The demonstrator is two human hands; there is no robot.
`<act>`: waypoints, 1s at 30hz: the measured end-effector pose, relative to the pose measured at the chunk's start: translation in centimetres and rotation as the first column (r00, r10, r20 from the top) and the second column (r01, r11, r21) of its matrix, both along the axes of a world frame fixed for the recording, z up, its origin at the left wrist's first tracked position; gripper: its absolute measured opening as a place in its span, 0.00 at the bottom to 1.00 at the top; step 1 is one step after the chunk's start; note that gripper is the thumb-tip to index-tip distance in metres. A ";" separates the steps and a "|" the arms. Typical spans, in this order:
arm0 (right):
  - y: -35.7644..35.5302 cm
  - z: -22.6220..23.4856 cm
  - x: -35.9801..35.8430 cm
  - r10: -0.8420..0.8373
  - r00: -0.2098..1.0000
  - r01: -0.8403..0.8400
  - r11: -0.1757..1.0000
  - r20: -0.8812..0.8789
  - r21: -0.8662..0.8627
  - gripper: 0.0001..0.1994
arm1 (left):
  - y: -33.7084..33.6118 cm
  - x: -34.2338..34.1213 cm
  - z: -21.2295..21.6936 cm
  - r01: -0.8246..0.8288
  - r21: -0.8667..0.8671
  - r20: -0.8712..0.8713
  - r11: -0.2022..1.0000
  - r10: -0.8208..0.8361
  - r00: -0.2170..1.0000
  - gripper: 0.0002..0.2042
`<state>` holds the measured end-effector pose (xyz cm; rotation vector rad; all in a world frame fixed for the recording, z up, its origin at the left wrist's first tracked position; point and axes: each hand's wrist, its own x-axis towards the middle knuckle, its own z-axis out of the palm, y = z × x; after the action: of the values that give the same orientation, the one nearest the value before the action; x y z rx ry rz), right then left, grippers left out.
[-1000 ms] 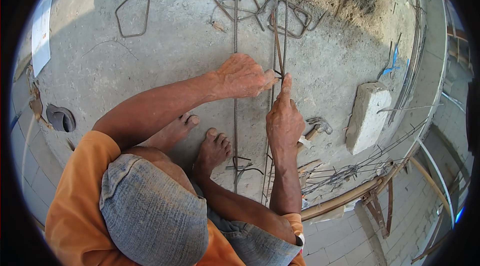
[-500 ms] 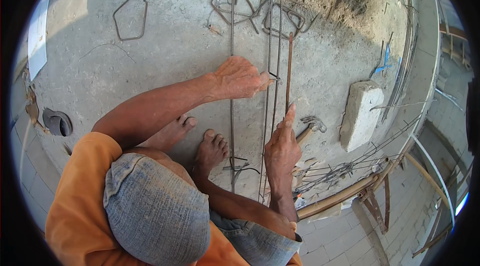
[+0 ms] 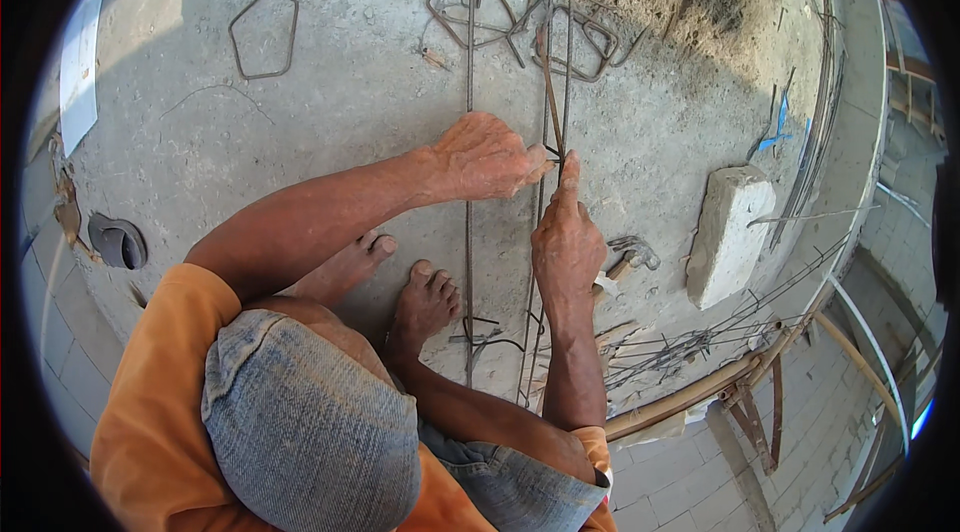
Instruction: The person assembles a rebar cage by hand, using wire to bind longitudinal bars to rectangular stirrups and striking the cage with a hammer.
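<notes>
Person squats barefoot on a concrete slab (image 3: 300, 132). Left hand (image 3: 485, 157) grips the long steel bars (image 3: 468, 52) running away along the slab; fingertips pinch at a bar crossing. Right hand (image 3: 567, 242) closes beside it, index finger stretched along a bar, touching the same spot. Bent rebar stirrups (image 3: 500, 12) lie further out. Hammer (image 3: 625, 257) lies just right of the right hand; concrete block (image 3: 730, 232) beyond it.

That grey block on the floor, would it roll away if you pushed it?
Probably not. The grey block has flat sides and lies flat on the concrete floor, so it would likely slide or stay put. It looks like solid masonry, so it is probably heavy for its size.
</notes>
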<state>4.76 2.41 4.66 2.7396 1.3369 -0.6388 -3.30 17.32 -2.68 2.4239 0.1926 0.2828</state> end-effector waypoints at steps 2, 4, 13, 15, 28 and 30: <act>-0.1 -0.3 0.0 0.000 1.000 -0.001 1.000 0.025 0.031 0.35 | 0.1 0.1 0.1 -0.005 0.016 0.029 1.000 0.004 1.000 0.16; 0.2 0.0 -0.3 0.004 0.999 -0.004 1.000 0.036 0.013 0.36 | 0.2 0.0 0.3 0.000 0.011 0.010 1.000 0.000 1.000 0.16; -5.4 1.9 -2.4 -0.023 0.998 0.022 1.000 0.054 0.018 0.37 | 0.1 -0.4 0.1 0.030 0.026 -0.024 0.999 -0.029 0.999 0.16; -4.4 1.6 -1.7 -0.072 0.995 0.058 0.980 0.067 0.189 0.35 | 0.4 0.1 0.4 0.014 0.015 0.004 1.000 -0.014 1.000 0.17; -0.3 0.1 0.1 0.015 0.999 -0.016 1.000 0.047 0.024 0.34 | 0.1 0.1 0.2 0.022 0.034 0.005 0.999 -0.022 1.000 0.16; -0.5 -0.3 0.1 -0.003 1.000 0.001 0.999 0.029 0.046 0.34 | 0.1 0.1 0.1 0.016 0.021 -0.007 1.000 -0.016 1.000 0.16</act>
<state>4.83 1.89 4.36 2.7752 1.3601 -0.5724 -3.24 17.41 -2.54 2.4465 0.1745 0.2708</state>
